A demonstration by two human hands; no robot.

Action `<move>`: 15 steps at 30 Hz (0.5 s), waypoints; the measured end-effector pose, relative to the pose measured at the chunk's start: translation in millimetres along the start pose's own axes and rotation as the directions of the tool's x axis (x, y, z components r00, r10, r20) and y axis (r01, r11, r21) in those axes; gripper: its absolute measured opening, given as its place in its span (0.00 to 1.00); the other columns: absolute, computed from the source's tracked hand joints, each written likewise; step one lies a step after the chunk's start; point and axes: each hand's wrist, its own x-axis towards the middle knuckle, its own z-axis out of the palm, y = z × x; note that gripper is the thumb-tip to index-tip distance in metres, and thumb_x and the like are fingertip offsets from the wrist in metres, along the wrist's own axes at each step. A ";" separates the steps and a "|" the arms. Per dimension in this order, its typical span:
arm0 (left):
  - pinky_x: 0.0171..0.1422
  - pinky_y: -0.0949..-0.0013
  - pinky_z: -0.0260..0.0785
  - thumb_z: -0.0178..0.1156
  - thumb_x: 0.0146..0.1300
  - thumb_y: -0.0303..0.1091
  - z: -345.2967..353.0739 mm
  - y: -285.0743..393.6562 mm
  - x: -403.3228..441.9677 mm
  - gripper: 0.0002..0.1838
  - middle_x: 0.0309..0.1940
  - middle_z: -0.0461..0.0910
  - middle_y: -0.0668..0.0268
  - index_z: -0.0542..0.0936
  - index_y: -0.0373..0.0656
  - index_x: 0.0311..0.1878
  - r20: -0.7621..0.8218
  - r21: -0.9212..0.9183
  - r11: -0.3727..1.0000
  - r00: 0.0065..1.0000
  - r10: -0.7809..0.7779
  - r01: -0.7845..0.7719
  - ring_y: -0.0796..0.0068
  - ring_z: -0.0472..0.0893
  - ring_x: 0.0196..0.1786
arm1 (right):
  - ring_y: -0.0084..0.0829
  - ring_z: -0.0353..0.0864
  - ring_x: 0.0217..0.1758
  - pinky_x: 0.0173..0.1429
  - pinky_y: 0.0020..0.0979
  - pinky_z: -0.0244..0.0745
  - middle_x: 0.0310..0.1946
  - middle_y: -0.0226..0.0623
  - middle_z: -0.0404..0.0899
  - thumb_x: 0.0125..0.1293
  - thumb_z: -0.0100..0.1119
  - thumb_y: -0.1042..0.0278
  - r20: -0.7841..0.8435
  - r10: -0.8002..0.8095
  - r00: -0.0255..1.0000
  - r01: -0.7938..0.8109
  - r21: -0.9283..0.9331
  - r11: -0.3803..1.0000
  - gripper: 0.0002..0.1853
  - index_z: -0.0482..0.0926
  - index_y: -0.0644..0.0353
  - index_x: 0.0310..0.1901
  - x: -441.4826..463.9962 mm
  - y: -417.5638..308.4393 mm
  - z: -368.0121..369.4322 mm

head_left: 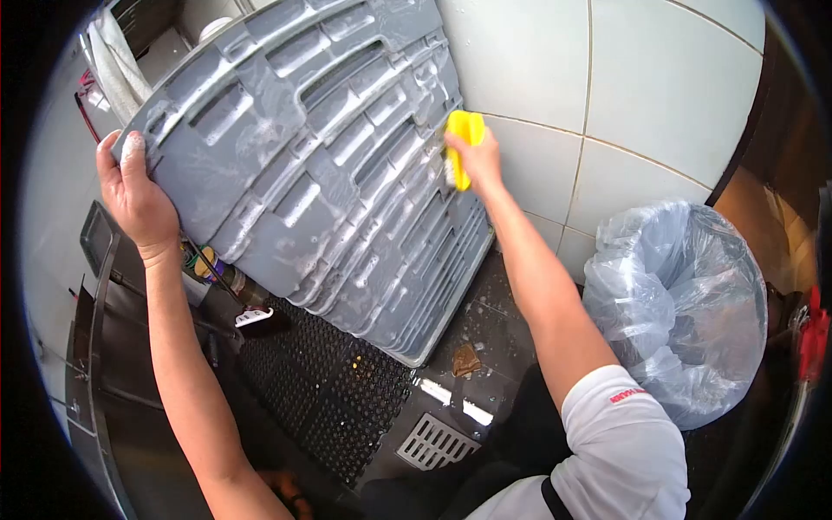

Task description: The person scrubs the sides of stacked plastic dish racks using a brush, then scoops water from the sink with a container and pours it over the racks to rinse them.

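Observation:
A large grey moulded plastic panel [286, 156], ribbed and streaked with suds, stands tilted on the floor against the tiled wall. My left hand [139, 195] grips its left edge, with foam on the fingers. In my right hand [479, 160] is a yellow scrubbing brush [466, 130], its pale bristles turned toward the right side of the panel. Whether the bristles press on the surface at this instant is hard to tell.
At right stands a bin lined with a clear plastic bag [676, 303]. The dark floor has a black perforated mat [321, 381], a drain grate [436, 442] and a brown scrap [465, 360]. A broom head [256, 319] lies left, beside metal fixtures.

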 end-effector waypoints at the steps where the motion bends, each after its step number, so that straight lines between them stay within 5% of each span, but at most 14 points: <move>1: 0.55 0.79 0.62 0.55 0.74 0.34 -0.4 3.2 5.1 0.12 0.40 0.75 0.71 0.75 0.36 0.54 0.007 -0.066 0.998 1.000 -0.010 0.010 0.84 0.70 0.44 | 0.40 0.88 0.46 0.51 0.41 0.80 0.44 0.45 0.87 0.52 0.79 0.53 -0.017 0.106 0.994 -0.105 0.035 0.994 0.30 0.79 0.62 0.52 17.4 -2.8 -0.8; 5: 0.53 0.80 0.62 0.55 0.74 0.32 -0.5 -3.2 -7.1 0.11 0.40 0.76 0.71 0.75 0.36 0.54 0.009 -0.097 0.995 0.999 -0.033 0.034 0.85 0.71 0.44 | 0.40 0.87 0.43 0.49 0.39 0.80 0.41 0.44 0.86 0.52 0.79 0.52 -0.025 0.086 0.996 -0.081 0.170 0.982 0.29 0.78 0.62 0.47 -23.2 -12.2 9.5; 7: 0.53 0.80 0.63 0.55 0.74 0.33 -2.3 -5.2 -6.7 0.12 0.41 0.76 0.70 0.75 0.36 0.54 0.017 -0.108 0.994 0.999 -0.028 0.029 0.84 0.72 0.44 | 0.39 0.86 0.45 0.50 0.40 0.79 0.41 0.44 0.86 0.51 0.79 0.51 0.022 -0.003 1.000 0.001 0.089 0.996 0.28 0.78 0.62 0.46 -59.6 -23.0 6.3; 9: 0.54 0.80 0.63 0.55 0.74 0.33 -2.3 -6.6 -7.3 0.12 0.41 0.76 0.70 0.75 0.36 0.55 0.022 -0.172 0.984 0.998 -0.053 0.056 0.83 0.72 0.44 | 0.38 0.86 0.43 0.48 0.39 0.79 0.40 0.44 0.86 0.52 0.79 0.52 0.025 -0.080 0.996 0.079 0.065 0.995 0.28 0.78 0.63 0.46 -39.4 -18.2 0.9; 13: 0.54 0.80 0.63 0.56 0.73 0.33 -5.7 -11.0 -3.1 0.14 0.42 0.76 0.69 0.74 0.36 0.56 0.042 -0.173 0.984 0.998 -0.038 0.045 0.84 0.72 0.44 | 0.34 0.87 0.41 0.47 0.37 0.80 0.41 0.43 0.87 0.55 0.78 0.59 -0.018 0.079 0.997 -0.072 0.253 0.965 0.24 0.79 0.64 0.48 28.7 -15.1 0.3; 15: 0.54 0.80 0.63 0.56 0.73 0.33 -8.1 -13.1 -3.0 0.14 0.42 0.76 0.69 0.74 0.36 0.56 0.032 -0.132 0.991 0.999 -0.027 0.031 0.84 0.72 0.44 | 0.29 0.85 0.44 0.48 0.33 0.80 0.44 0.38 0.85 0.59 0.76 0.62 0.049 -0.073 0.996 0.061 0.223 0.973 0.24 0.78 0.65 0.52 12.9 -27.6 5.1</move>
